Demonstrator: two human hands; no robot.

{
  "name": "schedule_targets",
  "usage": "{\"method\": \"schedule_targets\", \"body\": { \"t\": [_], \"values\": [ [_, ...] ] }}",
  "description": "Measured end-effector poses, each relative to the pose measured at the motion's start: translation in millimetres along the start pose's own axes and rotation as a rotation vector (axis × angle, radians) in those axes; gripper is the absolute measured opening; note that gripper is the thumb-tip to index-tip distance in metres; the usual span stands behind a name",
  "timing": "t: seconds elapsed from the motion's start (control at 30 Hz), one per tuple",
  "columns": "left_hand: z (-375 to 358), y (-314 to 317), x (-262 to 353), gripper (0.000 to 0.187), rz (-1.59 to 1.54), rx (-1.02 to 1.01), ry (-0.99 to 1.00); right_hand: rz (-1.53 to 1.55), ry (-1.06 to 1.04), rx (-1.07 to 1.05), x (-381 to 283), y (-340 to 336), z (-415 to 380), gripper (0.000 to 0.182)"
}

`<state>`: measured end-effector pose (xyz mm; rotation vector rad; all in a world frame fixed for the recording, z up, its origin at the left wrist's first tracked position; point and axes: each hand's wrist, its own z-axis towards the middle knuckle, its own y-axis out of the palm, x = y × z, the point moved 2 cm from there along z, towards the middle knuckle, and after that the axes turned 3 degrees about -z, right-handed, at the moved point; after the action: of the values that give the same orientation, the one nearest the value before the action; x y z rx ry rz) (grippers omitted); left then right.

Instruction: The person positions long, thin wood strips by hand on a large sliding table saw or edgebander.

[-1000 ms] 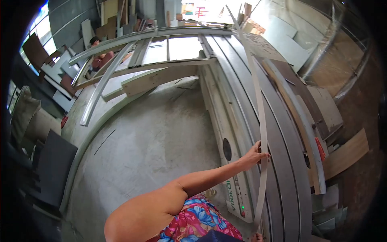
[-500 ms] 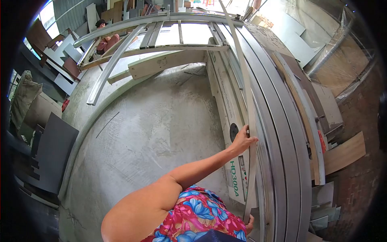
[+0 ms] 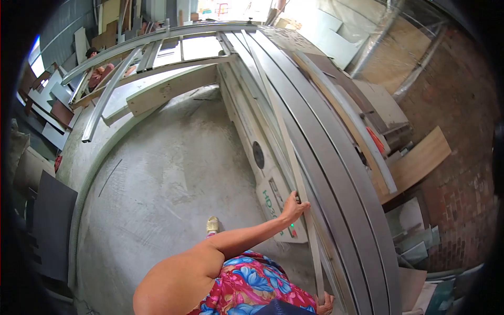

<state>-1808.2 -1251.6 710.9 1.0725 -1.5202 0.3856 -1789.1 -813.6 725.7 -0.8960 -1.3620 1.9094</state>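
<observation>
A long, thin pale strip of board [image 3: 290,155] runs from near my body to the far end of the sliding table [image 3: 336,173] of a large saw machine [image 3: 244,121]. My left hand [image 3: 294,208] is closed around the strip partway along it, thumb on one side and fingers on the other. Low in the head view, my right hand [image 3: 325,303] grips the near end, its fingers partly hidden. The strip lies along the table's left edge. Beneath my left hand are the machine's side panel and its green lettering.
A metal frame [image 3: 163,50] with a jutting bar [image 3: 107,100] crosses the far end. A grey hose [image 3: 86,184] curves over the concrete floor [image 3: 168,173]. Boards [image 3: 420,165] lean at the right by a brick wall [image 3: 462,210]. Another person [image 3: 97,76] is at the far left.
My view has shifted forward along the machine and turned right. Both hands still hold the strip, which has travelled forward with me. One of my feet now shows on the floor.
</observation>
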Motion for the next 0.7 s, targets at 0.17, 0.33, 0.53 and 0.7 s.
{"method": "schedule_targets", "body": {
  "t": [0.17,0.33,0.53,0.7],
  "values": [
    [-54.7,78.2,-46.9,0.048,0.042,-0.076,-0.113,0.312,0.38,-0.124,57.0,-41.0,-37.2,0.051],
    [-87.3,142.6,-80.2,0.048,0.079,-0.157,-0.2,0.283,0.349,-0.127,136.0,-64.7,-56.3,0.049],
    [-99.0,199.1,-93.7,0.045,0.19,-0.194,-0.219,-0.075,0.256,-0.202,158.8,-82.8,-31.1,0.048],
    [-79.7,224.5,-125.3,0.04,0.355,-0.452,-0.237,0.099,0.423,-0.334,189.9,-78.0,-3.8,0.051]
  ]
}}
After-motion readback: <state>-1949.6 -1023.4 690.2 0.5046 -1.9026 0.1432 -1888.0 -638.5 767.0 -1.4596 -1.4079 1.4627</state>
